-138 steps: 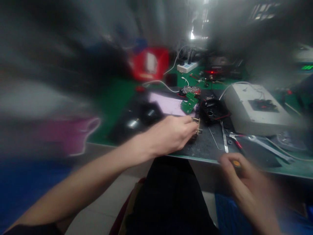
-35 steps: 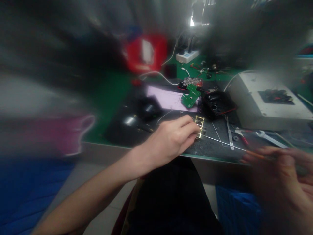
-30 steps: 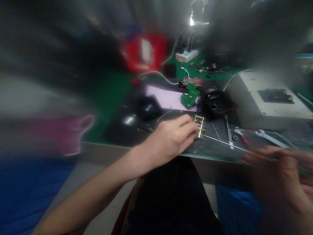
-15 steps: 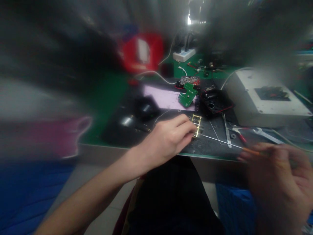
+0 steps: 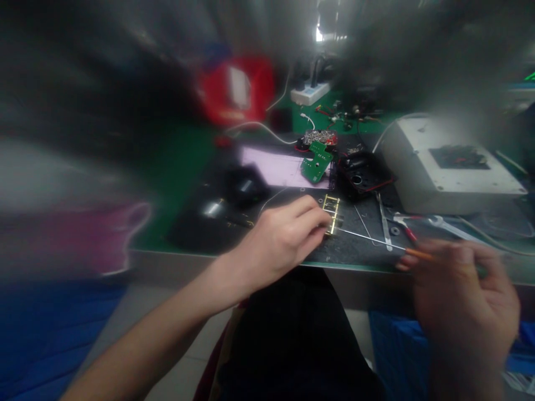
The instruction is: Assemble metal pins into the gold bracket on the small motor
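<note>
A small brass-coloured frame [image 5: 335, 209] lies on the dark mat near the bench's front edge. My left hand [image 5: 290, 231] is closed on its left side, fingertips pinched together and partly hiding it. From the right, my right hand [image 5: 463, 289] grips the orange handle of a long thin screwdriver [image 5: 371, 239]. The shaft points left, its tip at the frame's lower right side. Behind the frame, a green circuit board [image 5: 317, 162] rests partly on a pale pink sheet [image 5: 273, 167].
An open black housing [image 5: 365, 174] sits right of the board. Tweezers [image 5: 383, 223], red-handled pliers [image 5: 406, 227] and a wrench [image 5: 449, 227] lie ahead of my right hand. A large pale box [image 5: 451, 167] stands behind them; a power strip [image 5: 310, 93] is farther back.
My right hand and the screwdriver have shifted slightly left. The whole view has also moved a little. My left hand keeps its hold on the brass-coloured frame.
</note>
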Available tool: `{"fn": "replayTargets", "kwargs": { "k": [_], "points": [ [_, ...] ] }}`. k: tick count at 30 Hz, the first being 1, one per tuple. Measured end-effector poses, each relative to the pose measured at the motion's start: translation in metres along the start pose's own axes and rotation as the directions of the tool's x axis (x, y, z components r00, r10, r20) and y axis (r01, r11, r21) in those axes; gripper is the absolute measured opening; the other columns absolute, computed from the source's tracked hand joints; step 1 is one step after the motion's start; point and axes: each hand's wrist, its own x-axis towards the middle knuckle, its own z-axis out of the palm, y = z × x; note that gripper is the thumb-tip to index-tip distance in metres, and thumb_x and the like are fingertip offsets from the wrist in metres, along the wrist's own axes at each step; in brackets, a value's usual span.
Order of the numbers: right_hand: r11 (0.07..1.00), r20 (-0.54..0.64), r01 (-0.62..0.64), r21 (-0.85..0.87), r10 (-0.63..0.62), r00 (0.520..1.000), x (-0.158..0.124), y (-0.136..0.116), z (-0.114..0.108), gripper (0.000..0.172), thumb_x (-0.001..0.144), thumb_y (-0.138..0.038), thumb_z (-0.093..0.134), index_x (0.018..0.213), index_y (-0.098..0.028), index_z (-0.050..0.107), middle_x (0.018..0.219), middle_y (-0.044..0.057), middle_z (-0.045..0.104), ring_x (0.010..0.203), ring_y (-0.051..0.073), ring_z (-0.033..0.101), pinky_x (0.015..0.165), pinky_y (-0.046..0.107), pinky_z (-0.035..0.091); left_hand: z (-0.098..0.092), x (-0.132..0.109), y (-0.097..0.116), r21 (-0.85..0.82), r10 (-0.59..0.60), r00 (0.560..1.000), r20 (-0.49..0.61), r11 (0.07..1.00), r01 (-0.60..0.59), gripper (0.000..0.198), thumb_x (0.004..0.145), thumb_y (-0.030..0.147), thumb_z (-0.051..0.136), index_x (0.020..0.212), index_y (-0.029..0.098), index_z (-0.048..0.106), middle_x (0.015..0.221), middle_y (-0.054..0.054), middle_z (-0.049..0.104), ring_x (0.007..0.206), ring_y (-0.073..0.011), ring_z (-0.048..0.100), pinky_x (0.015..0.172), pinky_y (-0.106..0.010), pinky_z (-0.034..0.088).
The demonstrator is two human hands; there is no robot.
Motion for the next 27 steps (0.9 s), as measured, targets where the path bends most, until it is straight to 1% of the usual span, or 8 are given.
{"fn": "replayTargets", "kwargs": {
  "k": [3,7,10,13,15,20,23,27],
  "points": [
    [0.994,0.023,-0.099,0.043,0.098,0.995,0.005,-0.001,-0.002,0.027,0.084,-0.030,0.081,0.098,-0.016,0.063,0.090,0.008,0.073,0.069,0.020,0.071,0.063,0.031,0.063,0.000,0.000,0.000,-0.009,-0.003,1.000,0.010,1.000,0.003,0.014,0.103,0.016,0.055,0.114,0.014,0.064,0.107,-0.005,0.064,0.093,-0.0139,0.062,0.079,-0.028,0.054],
    [0.973,0.128,-0.223,0.064,0.213,0.969,0.009,0.000,-0.011,0.043,0.068,-0.029,0.088,0.100,-0.018,0.062,0.099,0.010,0.073,0.073,0.024,0.072,0.066,0.037,0.065,0.001,-0.001,-0.001,-0.013,-0.017,1.000,0.001,1.000,0.017,0.013,0.102,0.015,0.056,0.113,0.016,0.063,0.107,-0.004,0.064,0.093,-0.0138,0.063,0.079,-0.028,0.053],
    [0.977,0.133,-0.203,-0.058,0.209,0.969,0.008,-0.001,-0.018,0.042,0.073,-0.039,0.089,0.101,-0.020,0.064,0.097,0.008,0.073,0.072,0.023,0.071,0.066,0.036,0.064,0.002,-0.001,-0.001,-0.006,-0.019,1.000,-0.006,1.000,0.019,0.013,0.103,0.016,0.055,0.113,0.017,0.063,0.107,-0.004,0.064,0.093,-0.0146,0.064,0.079,-0.029,0.054],
    [0.928,0.044,-0.178,-0.327,0.203,0.978,0.007,-0.004,-0.021,0.036,0.081,-0.049,0.084,0.092,-0.018,0.070,0.074,0.004,0.070,0.059,0.018,0.066,0.062,0.028,0.062,0.002,-0.002,0.000,-0.001,-0.017,1.000,-0.006,1.000,0.017,0.014,0.103,0.016,0.054,0.113,0.017,0.064,0.108,-0.005,0.066,0.094,-0.0155,0.066,0.079,-0.030,0.055],
    [0.868,0.023,-0.154,-0.473,0.186,0.982,0.006,-0.007,-0.023,0.039,0.085,-0.056,0.079,0.087,-0.018,0.072,0.063,0.003,0.066,0.054,0.017,0.063,0.059,0.025,0.061,0.002,-0.002,0.000,0.006,-0.015,1.000,-0.007,1.000,0.015,0.014,0.104,0.017,0.054,0.113,0.017,0.064,0.107,-0.005,0.066,0.093,-0.0157,0.066,0.078,-0.030,0.056],
    [0.905,0.115,-0.164,-0.393,0.225,0.967,0.007,-0.007,-0.035,0.057,0.074,-0.052,0.087,0.117,-0.022,0.065,0.083,0.006,0.075,0.067,0.026,0.072,0.058,0.031,0.064,0.003,-0.004,0.002,0.039,-0.024,0.999,-0.032,0.999,0.025,0.014,0.104,0.017,0.053,0.114,0.017,0.063,0.107,-0.005,0.066,0.092,-0.0155,0.066,0.078,-0.030,0.055],
    [0.906,0.176,-0.144,-0.398,0.229,0.957,0.010,-0.007,-0.040,0.047,0.076,-0.049,0.087,0.106,-0.018,0.069,0.078,0.007,0.073,0.061,0.022,0.070,0.052,0.024,0.061,0.005,-0.006,0.003,0.060,-0.030,0.999,-0.043,0.998,0.033,0.015,0.103,0.016,0.054,0.115,0.017,0.063,0.107,-0.005,0.066,0.093,-0.0156,0.066,0.079,-0.029,0.056],
    [0.889,0.215,-0.021,-0.457,0.133,0.967,0.011,-0.007,-0.041,0.031,0.086,-0.048,0.078,0.091,-0.018,0.072,0.068,0.004,0.068,0.053,0.017,0.066,0.045,0.017,0.053,0.008,-0.007,0.004,0.063,-0.032,0.999,-0.040,0.997,0.035,0.015,0.103,0.015,0.053,0.115,0.016,0.063,0.107,-0.005,0.066,0.093,-0.0158,0.066,0.081,-0.030,0.057]
  ]
}}
